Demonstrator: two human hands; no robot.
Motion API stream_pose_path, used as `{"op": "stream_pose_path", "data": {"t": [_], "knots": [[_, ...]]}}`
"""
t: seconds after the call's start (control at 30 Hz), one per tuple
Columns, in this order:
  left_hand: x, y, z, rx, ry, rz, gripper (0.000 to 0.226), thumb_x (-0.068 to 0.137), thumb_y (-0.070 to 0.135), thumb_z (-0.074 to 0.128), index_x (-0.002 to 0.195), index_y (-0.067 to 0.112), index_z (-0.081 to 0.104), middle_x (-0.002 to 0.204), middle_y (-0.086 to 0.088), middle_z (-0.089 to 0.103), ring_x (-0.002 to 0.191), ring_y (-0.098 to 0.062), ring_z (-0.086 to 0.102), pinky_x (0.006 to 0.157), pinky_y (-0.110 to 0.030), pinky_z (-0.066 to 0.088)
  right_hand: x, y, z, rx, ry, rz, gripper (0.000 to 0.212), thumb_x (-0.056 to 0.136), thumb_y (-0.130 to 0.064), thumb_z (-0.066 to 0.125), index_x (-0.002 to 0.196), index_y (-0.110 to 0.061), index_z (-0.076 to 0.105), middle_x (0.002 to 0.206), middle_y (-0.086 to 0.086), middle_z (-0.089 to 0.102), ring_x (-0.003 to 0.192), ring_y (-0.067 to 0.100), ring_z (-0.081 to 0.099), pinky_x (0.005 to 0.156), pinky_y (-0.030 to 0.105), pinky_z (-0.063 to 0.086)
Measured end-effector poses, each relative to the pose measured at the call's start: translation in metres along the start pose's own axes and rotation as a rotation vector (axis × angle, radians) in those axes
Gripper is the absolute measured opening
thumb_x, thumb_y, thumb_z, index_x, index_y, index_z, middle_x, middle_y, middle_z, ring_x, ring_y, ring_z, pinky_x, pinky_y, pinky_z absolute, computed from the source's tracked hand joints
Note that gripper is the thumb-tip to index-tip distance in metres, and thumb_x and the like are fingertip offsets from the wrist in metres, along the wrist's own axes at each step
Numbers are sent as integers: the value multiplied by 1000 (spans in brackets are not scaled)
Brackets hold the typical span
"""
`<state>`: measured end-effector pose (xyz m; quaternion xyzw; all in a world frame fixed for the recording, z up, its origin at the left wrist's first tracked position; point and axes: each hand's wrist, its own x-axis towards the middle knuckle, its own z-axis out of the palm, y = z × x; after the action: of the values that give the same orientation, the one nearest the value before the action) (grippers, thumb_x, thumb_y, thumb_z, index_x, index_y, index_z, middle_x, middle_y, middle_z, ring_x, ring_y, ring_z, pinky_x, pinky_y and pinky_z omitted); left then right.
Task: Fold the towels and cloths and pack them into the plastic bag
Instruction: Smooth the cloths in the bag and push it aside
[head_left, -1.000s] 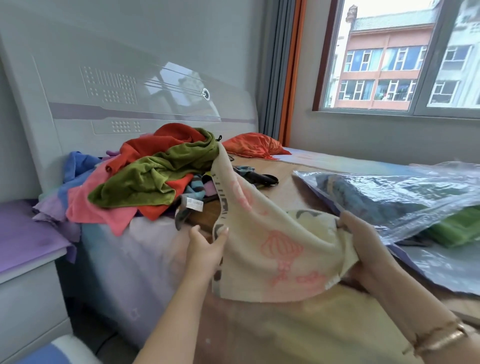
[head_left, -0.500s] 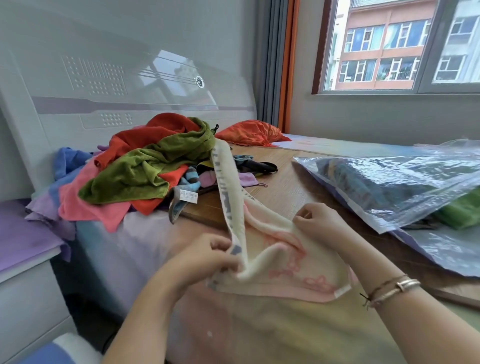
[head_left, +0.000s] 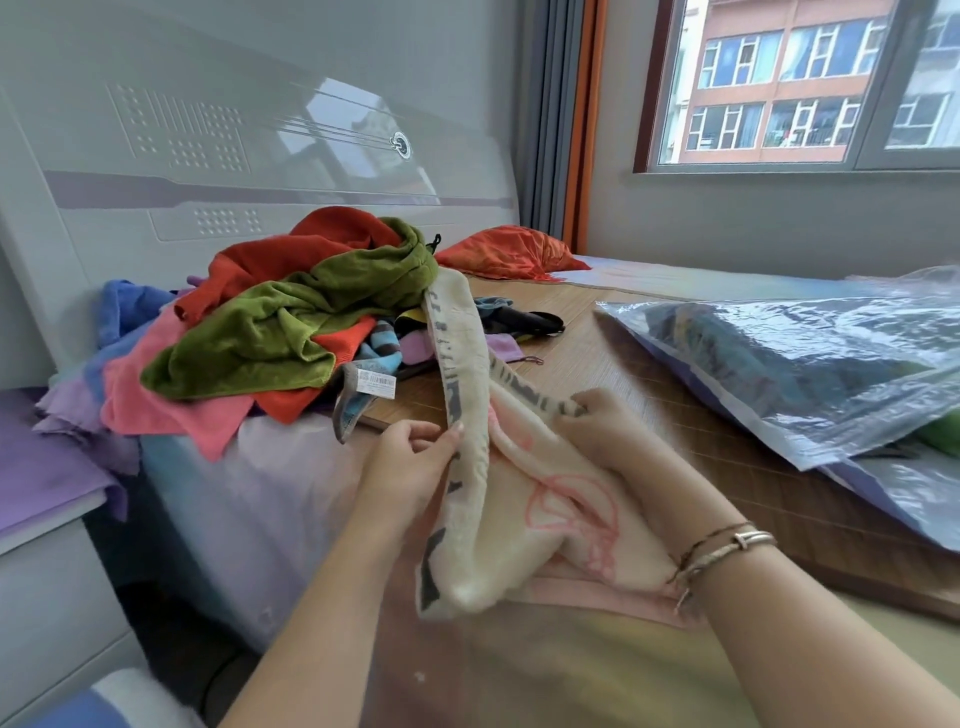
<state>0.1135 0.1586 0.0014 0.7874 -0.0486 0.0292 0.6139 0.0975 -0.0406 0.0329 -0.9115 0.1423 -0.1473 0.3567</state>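
A cream towel with pink drawings and a grey patterned border lies across the bed's near edge, its far end running up to the pile. My left hand pinches its border edge. My right hand grips another part of the border, a little farther off. A heap of unfolded cloths, green, red, pink, blue and purple, sits by the headboard. The clear plastic bag lies on the right, with dark and green folded cloths showing through it.
An orange cloth lies at the far side by the curtain. A bamboo mat covers the bed between pile and bag. A white nightstand with a purple cloth stands at the left. The glossy headboard rises behind the pile.
The towel went from spread wide between both hands to gathered lengthwise. My hands came together, and my right hand now grips the border near the left one.
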Motion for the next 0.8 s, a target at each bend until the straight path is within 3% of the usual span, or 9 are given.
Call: {"op": "stream_pose_path", "data": {"t": [0.13,0.27,0.33,0.4,0.43,0.57,0.63,0.7,0.8], "knots": [[0,7,17,-149,-34,-11,30,82,30,74,100,9,62,90,-6,70,84,-18,67,69,-28,52,-10,8,-42,536,106,119,26,92,-12,47,66,-16,54,63,0,50,55,14,44,51,24,34],[-13,21,27,-268,-67,15,7,86,10,67,93,10,68,78,-3,66,63,-10,62,54,-22,49,-28,18,-71,649,193,127,42,82,2,42,45,-16,49,50,0,40,46,14,37,47,21,28],[-24,31,29,-370,-111,1,5,87,7,64,88,12,65,71,-1,63,50,-6,57,47,-19,46,-40,17,-82,860,152,153,33,66,5,42,41,-15,53,49,1,43,47,16,37,47,21,30],[-30,37,28,-454,-161,-46,6,85,7,63,86,12,64,71,-6,62,55,-15,55,54,-26,45,-51,15,-92,1048,118,214,16,45,-1,40,52,-9,51,61,4,42,51,19,36,51,23,32],[-32,38,27,-488,-202,-80,7,82,6,62,87,10,64,74,-10,63,61,-20,56,59,-29,46,-55,15,-97,1078,122,236,19,42,-2,40,58,-9,46,63,4,39,50,19,34,50,22,33],[-39,36,25,-481,-363,-225,57,60,17,58,115,-1,62,92,-21,66,75,-29,61,66,-35,53,-71,12,-106,838,-20,242,10,68,-20,53,66,-12,49,48,0,47,41,15,41,40,18,34],[-41,30,25,-464,-358,-249,48,73,21,62,116,-1,63,97,-19,70,82,-32,66,74,-40,55,-76,10,-104,503,-110,241,37,81,-46,63,65,-12,62,54,0,60,46,14,56,44,19,43],[-43,27,22,-459,-360,-269,39,84,29,66,111,1,67,99,-18,72,89,-32,69,85,-44,55,-78,10,-98,141,-157,252,53,76,-65,65,84,-13,72,76,3,70,67,15,68,61,25,54],[-45,25,20,-418,-336,-232,33,83,28,72,104,2,70,96,-16,74,94,-30,69,93,-44,52,-79,9,-89,-89,-168,258,49,79,-54,68,97,-8,71,91,5,70,75,16,62,67,26,49]]}}
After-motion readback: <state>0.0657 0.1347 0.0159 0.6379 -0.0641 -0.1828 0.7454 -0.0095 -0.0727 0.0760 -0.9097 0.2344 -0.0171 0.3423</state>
